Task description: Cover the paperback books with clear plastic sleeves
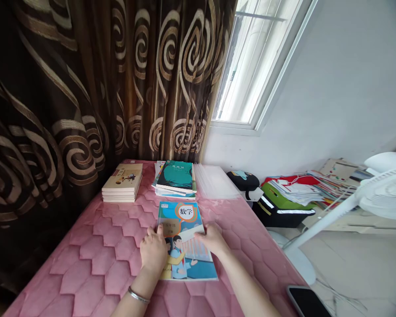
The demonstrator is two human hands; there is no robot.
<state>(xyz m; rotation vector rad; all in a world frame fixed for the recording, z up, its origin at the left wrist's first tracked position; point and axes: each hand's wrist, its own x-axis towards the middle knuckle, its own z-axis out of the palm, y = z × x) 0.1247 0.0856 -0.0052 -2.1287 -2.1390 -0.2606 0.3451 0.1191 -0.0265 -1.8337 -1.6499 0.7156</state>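
A blue mathematics textbook (pixel 194 248) with cartoon children on its cover lies in front of me on the pink quilted surface. My left hand (pixel 154 247), with a silver bangle at the wrist, grips the book's left edge, thumb on the cover. At the right edge my right hand (pixel 213 240) holds it too, its thumb over the cover and the other fingers partly hidden. Just beyond the textbook is a stack of books topped by a teal one (pixel 176 175). Clear plastic sheets (pixel 216 181) lie to the right of that stack.
A neat pile of beige books (pixel 122 182) sits at the back left, near the patterned curtain (pixel 145 79). A phone (pixel 306 301) rests at the right front edge. Off the right side stand a white fan (pixel 330 222) and a black and green bag (pixel 280 204).
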